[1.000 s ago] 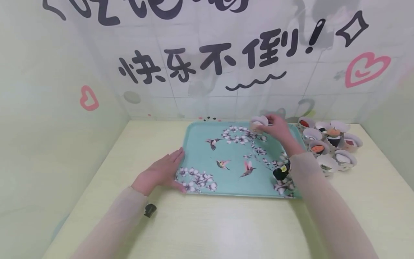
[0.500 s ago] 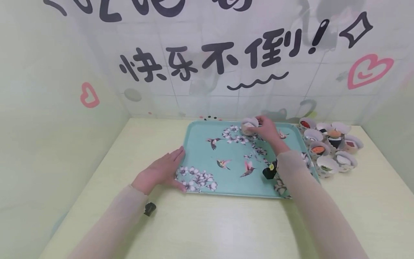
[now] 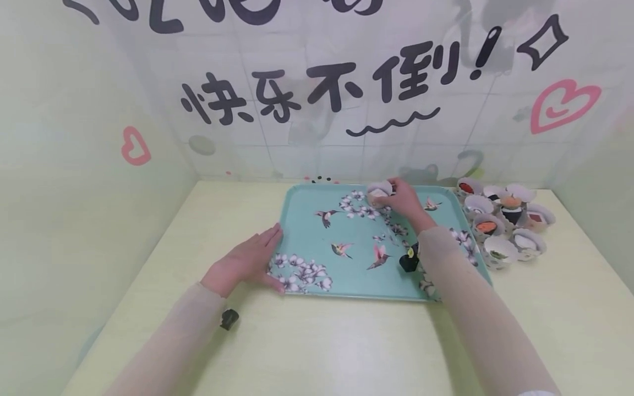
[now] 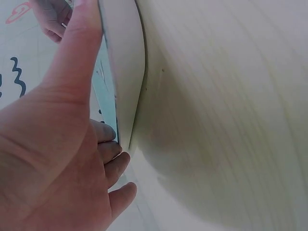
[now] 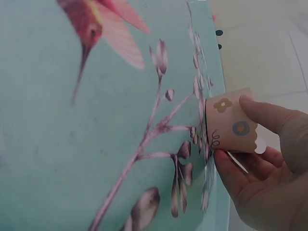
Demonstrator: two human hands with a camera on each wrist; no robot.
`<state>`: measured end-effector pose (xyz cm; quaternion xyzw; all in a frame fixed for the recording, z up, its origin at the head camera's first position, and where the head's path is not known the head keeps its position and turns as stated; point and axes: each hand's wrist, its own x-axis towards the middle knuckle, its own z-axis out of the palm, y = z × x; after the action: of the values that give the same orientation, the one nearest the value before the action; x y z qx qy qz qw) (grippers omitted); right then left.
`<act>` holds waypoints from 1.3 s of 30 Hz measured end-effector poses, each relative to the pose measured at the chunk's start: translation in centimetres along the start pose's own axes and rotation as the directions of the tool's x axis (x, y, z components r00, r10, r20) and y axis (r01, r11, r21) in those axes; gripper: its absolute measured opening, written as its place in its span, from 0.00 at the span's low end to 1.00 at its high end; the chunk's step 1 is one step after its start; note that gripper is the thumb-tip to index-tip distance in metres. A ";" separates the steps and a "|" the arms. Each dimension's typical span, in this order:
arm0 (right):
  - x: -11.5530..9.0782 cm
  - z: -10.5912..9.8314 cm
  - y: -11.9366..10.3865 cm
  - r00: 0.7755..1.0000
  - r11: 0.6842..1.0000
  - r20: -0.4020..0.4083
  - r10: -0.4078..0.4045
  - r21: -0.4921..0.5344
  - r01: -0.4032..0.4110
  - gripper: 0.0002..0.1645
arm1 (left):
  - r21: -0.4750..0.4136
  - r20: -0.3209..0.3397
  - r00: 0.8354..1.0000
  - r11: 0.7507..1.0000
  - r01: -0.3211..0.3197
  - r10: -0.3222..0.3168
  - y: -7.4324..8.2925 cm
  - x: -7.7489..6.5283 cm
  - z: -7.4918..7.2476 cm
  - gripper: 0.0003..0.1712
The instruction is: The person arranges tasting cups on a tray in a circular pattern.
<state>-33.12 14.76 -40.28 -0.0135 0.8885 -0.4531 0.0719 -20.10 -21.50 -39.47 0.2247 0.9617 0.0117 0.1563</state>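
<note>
My right hand [image 3: 405,202] pinches a small paper baking cup [image 5: 233,122] with a scalloped rim, thumb on one side and fingers on the other. Pale contents show inside it in the head view. The cup is upright, its base on or right at the surface of the turquoise tray [image 3: 359,278], near the far edge. Flowers and hummingbirds decorate that tray. At its left side, my left hand [image 3: 247,263] rests with fingers extended along the rim and the thumb at the near corner. The left wrist view shows the same hand [image 4: 53,154] against the tray's edge.
Right of the tray stands a cluster of similar paper cups [image 3: 501,253], several with small pieces of food-like items inside. The pale tabletop [image 3: 307,346] extends in front. A white wall [image 3: 317,159] with large black lettering rises behind, with side walls left and right.
My right hand has moved left along the tray's far side with the paper baking cup and lowered it slightly. My left hand stays at the tray's left edge.
</note>
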 end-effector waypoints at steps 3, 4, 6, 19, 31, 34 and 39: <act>0.0 -0.2 0.1 1.000 1.000 0.020 -0.016 -0.001 0.016 0.39 | 0.003 0.001 1.000 1.000 -0.002 0.002 0.0 0.0 0.0 0.81; 0.0 -0.2 0.2 1.000 1.000 0.025 -0.016 -0.001 0.016 0.39 | 0.006 0.001 1.000 1.000 -0.002 0.002 0.0 0.0 0.0 0.81; -0.1 -0.5 0.2 0.999 1.000 0.035 -0.010 0.003 0.010 0.41 | 0.013 0.000 1.000 1.000 -0.002 0.002 0.1 0.0 0.0 0.80; -0.9 -1.8 -0.4 0.998 1.000 0.052 0.026 0.011 -0.026 0.45 | 0.013 0.007 1.000 1.000 0.009 -0.009 0.0 0.2 -0.1 0.81; -1.2 -2.8 0.2 0.998 0.999 0.059 0.022 0.029 -0.023 0.48 | 0.020 0.021 1.000 1.000 0.017 -0.018 0.3 0.2 -0.4 0.80; -1.3 -3.0 0.5 0.998 0.999 0.061 0.011 0.031 -0.013 0.47 | 0.014 0.026 0.999 1.000 0.025 -0.026 0.3 0.2 -0.5 0.81; -1.5 -3.2 0.8 0.999 0.999 0.051 0.010 0.034 -0.012 0.47 | 0.014 0.028 0.999 1.000 0.028 -0.028 0.3 0.3 -0.4 0.81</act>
<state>-32.04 17.99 -38.89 -0.0189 0.8785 -0.4674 0.0970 -20.38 -21.12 -39.16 0.2123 0.9626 -0.0002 0.1683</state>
